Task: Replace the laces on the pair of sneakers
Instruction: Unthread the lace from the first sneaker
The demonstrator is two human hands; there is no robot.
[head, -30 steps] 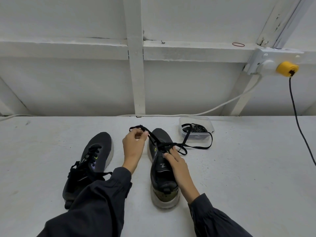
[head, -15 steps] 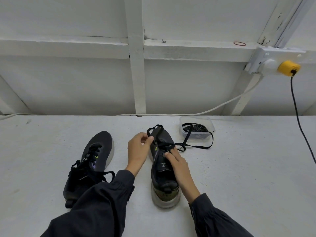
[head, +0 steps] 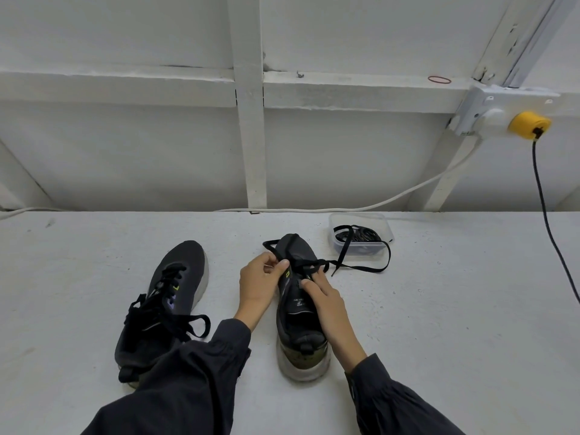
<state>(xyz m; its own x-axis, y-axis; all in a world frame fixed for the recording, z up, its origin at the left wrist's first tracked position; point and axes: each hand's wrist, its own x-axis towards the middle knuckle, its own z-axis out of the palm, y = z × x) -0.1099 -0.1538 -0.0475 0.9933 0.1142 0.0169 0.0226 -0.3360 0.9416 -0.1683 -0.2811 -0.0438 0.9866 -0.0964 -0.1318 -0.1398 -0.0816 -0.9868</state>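
Seated toe-away on white tabletop [head: 445,315]: unlaced sneaker [head: 299,321], centre. Pinching black lace [head: 361,269] near the toe-end eyelets, left hand [head: 257,284]; nipping the crossing over the tongue, right hand [head: 324,298]. Further left, laced sneaker [head: 175,277]; behind, clear tub [head: 337,246] of laces.

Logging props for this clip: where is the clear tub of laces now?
Head view: the clear tub sits by the back wall, just right of the right-hand sneaker toe.
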